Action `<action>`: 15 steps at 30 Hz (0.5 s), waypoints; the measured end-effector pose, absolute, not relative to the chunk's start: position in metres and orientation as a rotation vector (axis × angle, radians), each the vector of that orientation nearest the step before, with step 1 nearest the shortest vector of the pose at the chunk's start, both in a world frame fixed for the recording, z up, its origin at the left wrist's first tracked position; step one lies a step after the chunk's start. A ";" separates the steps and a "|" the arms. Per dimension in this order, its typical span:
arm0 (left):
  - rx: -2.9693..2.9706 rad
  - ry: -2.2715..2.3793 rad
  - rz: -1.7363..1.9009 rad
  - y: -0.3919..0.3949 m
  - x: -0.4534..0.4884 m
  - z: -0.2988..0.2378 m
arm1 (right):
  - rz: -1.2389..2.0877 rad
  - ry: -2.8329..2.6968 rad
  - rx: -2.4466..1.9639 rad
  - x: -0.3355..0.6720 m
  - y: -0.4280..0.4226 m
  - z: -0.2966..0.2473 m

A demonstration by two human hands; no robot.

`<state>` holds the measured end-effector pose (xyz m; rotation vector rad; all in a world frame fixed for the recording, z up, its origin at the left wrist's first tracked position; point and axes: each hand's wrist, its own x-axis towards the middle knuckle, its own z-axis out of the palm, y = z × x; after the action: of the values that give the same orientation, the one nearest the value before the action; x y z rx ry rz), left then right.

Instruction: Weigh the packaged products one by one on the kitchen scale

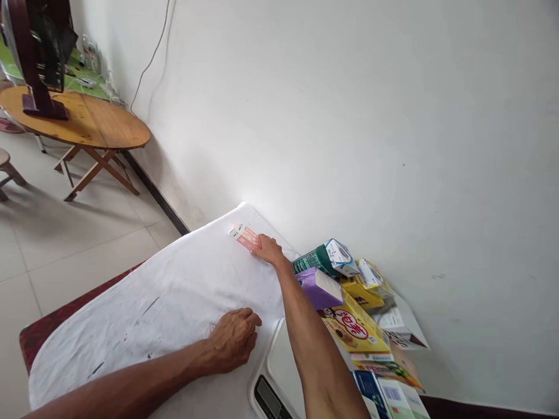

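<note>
My right hand (267, 249) reaches to the far corner of the white cloth (166, 308) and its fingers are closed on a small pink and white box (245, 236) that lies on the cloth. My left hand (233, 337) rests on the cloth nearer to me, fingers curled under, with nothing visible in it. It sits just left of a white digital scale (279, 378), which my right forearm crosses.
A heap of flattened cartons lies along the wall at right: a green and white one (325, 257), a purple one (318, 288), a yellow one (353, 326). A round wooden folding table (87, 125) stands at the far left on the tiled floor.
</note>
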<state>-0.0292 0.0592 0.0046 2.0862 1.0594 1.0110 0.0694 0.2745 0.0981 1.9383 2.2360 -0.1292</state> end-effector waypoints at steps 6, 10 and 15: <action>2.079 1.052 1.011 0.060 -0.030 0.004 | -0.089 2.284 1.974 0.070 0.244 0.104; 2.091 1.034 1.012 0.062 -0.032 0.002 | -0.002 2.333 2.089 0.084 0.182 0.126; 2.097 1.010 1.009 0.063 -0.033 -0.001 | 0.092 2.311 2.269 0.135 0.078 0.149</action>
<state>-0.0334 0.0634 -0.0005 2.0971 1.0095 1.0091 0.1346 0.0784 0.1489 2.2687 2.3112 0.0921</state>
